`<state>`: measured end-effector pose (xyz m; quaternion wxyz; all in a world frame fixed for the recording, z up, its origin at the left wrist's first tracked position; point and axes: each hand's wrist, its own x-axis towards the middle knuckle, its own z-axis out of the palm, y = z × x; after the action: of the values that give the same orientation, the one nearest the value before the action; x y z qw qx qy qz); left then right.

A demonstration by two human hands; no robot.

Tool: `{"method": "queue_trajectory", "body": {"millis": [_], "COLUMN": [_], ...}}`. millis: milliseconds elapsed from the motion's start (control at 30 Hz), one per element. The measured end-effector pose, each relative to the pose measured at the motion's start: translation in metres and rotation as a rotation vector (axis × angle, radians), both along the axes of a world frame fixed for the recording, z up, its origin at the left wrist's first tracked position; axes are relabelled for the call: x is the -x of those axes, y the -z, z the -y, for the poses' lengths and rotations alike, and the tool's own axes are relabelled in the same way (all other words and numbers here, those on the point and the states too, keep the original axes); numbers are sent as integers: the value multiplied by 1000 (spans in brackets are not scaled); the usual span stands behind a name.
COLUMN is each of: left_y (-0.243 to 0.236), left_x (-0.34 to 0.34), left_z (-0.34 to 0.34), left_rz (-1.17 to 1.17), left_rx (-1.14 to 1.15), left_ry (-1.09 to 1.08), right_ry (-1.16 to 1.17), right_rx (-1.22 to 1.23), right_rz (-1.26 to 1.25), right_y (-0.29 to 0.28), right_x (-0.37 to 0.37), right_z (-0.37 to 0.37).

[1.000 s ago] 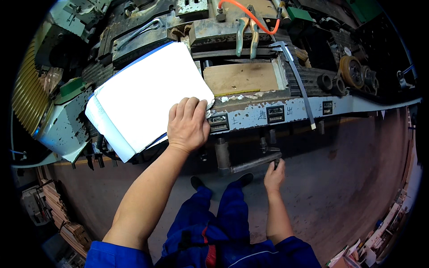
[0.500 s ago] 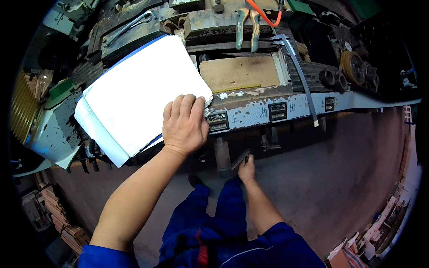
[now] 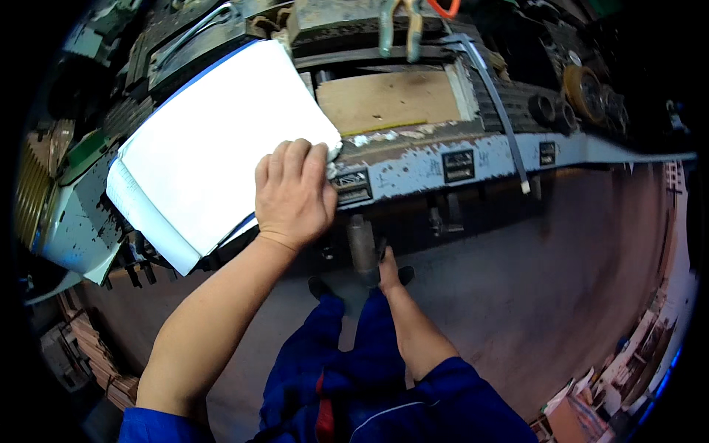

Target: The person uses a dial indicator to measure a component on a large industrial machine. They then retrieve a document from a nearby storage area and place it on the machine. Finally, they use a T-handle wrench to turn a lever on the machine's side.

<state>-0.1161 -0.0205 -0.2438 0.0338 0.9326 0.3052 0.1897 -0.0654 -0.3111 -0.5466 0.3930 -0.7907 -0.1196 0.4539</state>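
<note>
Dim workshop floor point(image 3: 502, 310) spread out below us, with brown stacked pieces point(image 3: 96, 343) at the near left, and beyond it ran the worn, dark top of a machine, our surface point(image 3: 347, 28), bordered by a chipped blue-grey front edge point(image 3: 413, 173). We had our left hand point(image 3: 292, 196) palm down on the near right corner of a sheaf of white paper point(image 3: 221, 148), which lay slantwise on the left part of the surface. Its grip was loosely spread, the fingers laid out side by side over the sheet and the thumb toward the right. Below the front edge, our right hand point(image 3: 390, 269) reached in just right of an upright metal cylinder point(image 3: 362, 247). We had its grip closed about a dark handle point(image 3: 382, 245), of which we could make out only a small part beside the cylinder. Right of the paper we saw a flat tan board point(image 3: 388, 102) with a thin yellow strip point(image 3: 391, 127) along its near side. To the right of that board lay a metal caliper point(image 3: 496, 103), its near end sticking out over the front edge. Pliers point(image 3: 399, 29) with green and tan handles lay on the far side of the board, near an orange hose point(image 3: 445, 7). We saw a long steel tool point(image 3: 196, 33) at the far left, beyond the paper, and dark ring-shaped parts point(image 3: 543, 109) at the right, near a yellowish wheel point(image 3: 582, 88).
</note>
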Motion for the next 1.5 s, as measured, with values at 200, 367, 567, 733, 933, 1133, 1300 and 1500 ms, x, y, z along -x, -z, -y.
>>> {"method": "queue_trajectory", "body": {"millis": [200,367,567,733,933,1133,1300,1500], "left_y": [-1,-15,-6,1,-5,-1,-6,-5], "left_x": [6,-3,-1,-3,-4,-2,-3,-3], "left_z": [0,-4,3,6,3,5,7,4], "left_rz": [-27,2,-5,6,12,12,-1,1], "left_rx": [114,43,62,-4,-20,-40,-11,7], "left_ry": [-22,-21,-20,-18,-22,-16,-22,-8], "right_ry": [-62,-185,283,769,807,1014,971,791], "right_rx": [169,232,0,-672,-575,-820,-781,-436], "right_rz": [-4,164,209,-388,-267,-746,-428,-137], "right_y": [-21,-60,-111,-184,-174,-173,-158,-158], "right_x": [-6,-25,-69,-102,-98,-113,-113,-117], "right_z": [-6,-25,-11,-27,-34,-49,-59,-44]}}
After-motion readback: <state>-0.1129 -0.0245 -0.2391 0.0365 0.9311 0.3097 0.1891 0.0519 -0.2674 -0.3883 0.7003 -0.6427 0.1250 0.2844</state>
